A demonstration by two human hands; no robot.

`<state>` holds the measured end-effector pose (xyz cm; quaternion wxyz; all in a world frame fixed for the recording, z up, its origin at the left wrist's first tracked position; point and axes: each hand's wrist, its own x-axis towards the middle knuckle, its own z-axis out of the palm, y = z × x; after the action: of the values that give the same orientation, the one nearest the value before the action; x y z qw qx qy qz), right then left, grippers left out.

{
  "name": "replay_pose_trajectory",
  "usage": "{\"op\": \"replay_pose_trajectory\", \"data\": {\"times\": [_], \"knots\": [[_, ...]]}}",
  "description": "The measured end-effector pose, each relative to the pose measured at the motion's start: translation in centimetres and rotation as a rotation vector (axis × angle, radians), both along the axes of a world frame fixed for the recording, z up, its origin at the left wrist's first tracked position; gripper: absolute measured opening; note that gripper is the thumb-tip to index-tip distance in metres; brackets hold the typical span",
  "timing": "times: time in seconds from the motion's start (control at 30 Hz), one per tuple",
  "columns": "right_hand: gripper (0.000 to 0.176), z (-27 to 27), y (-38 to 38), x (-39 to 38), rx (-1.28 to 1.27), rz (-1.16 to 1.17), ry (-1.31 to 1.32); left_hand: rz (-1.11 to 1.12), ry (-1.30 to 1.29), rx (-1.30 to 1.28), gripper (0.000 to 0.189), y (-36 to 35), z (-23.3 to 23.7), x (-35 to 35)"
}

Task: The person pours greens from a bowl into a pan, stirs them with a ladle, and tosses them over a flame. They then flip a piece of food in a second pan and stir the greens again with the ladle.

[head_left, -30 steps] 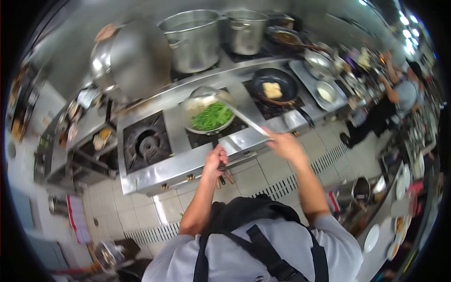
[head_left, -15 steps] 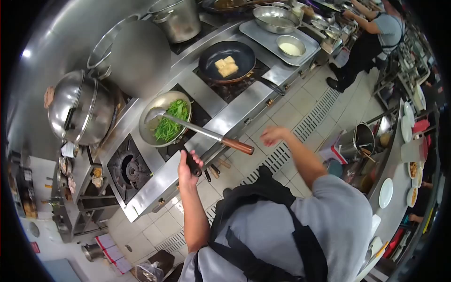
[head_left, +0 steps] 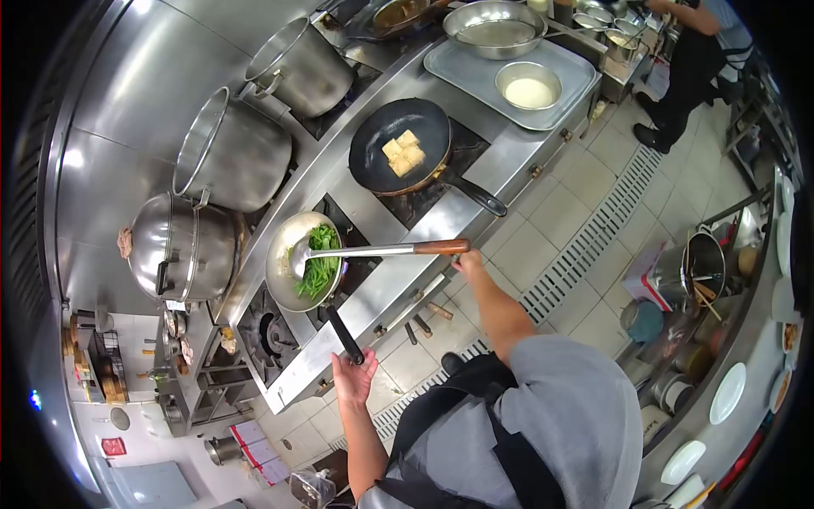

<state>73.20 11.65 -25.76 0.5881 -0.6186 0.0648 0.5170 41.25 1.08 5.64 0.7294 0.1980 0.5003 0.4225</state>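
A light-coloured frying pan [head_left: 288, 294] sits on the stove with green leafy vegetables [head_left: 319, 273] in it. Its black handle [head_left: 343, 332] points toward me. My left hand [head_left: 354, 379] is open, palm up and fingers spread, at the end of that handle. A ladle [head_left: 365, 251] lies across the pan, its bowl by the greens and its wooden handle sticking out past the stove's front edge. Close under the wooden end is my right hand [head_left: 468, 264]; its fingers are partly hidden, and whether they grip the handle cannot be made out.
A black frying pan [head_left: 373, 136] holds golden square pieces [head_left: 404, 153] on the neighbouring burner. Large metal pots [head_left: 237, 157] line the back. A tray [head_left: 458, 72] carries metal bowls at the upper right. Another person [head_left: 691, 68] stands farther off. White plates [head_left: 727, 394] lie on the right-hand counter.
My left hand has opened from around the pan handle. My right hand has moved in to the ladle's end, and the ladle has swung to lie more level across the view. My view has shifted.
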Motion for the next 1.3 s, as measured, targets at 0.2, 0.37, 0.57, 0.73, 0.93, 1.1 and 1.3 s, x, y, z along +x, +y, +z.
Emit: {"op": "replay_pose_trajectory", "data": {"times": [0.2,0.37,0.57,0.73,0.93,1.1,1.3], "knots": [[0.046,24.2,-7.8,19.4,0.274,0.098,-0.087,-0.464,0.304,-0.304,0.038,-7.8,0.5,3.8],[0.031,29.5,-0.8,15.9,0.181,0.918,-0.175,-0.363,-0.255,-0.020,0.049,-1.0,-6.0,15.2],[0.027,37.5,-2.8,16.2,0.070,1.051,-0.556,0.015,-0.547,0.178,0.031,8.2,-5.4,25.1],[0.036,34.5,-6.4,14.4,0.076,0.912,-0.516,0.188,-0.505,0.263,0.024,3.8,0.4,17.9],[0.039,35.6,-4.9,13.7,0.032,1.018,-0.690,0.206,-0.483,0.144,0.028,2.4,2.0,11.5],[0.037,31.3,-3.9,13.0,0.060,0.715,-0.484,0.130,-0.323,0.164,0.029,-0.1,0.0,9.8],[0.036,37.3,-3.5,15.2,0.153,0.815,-0.726,0.041,-0.256,0.042,0.017,-4.2,-1.2,6.6]]}}
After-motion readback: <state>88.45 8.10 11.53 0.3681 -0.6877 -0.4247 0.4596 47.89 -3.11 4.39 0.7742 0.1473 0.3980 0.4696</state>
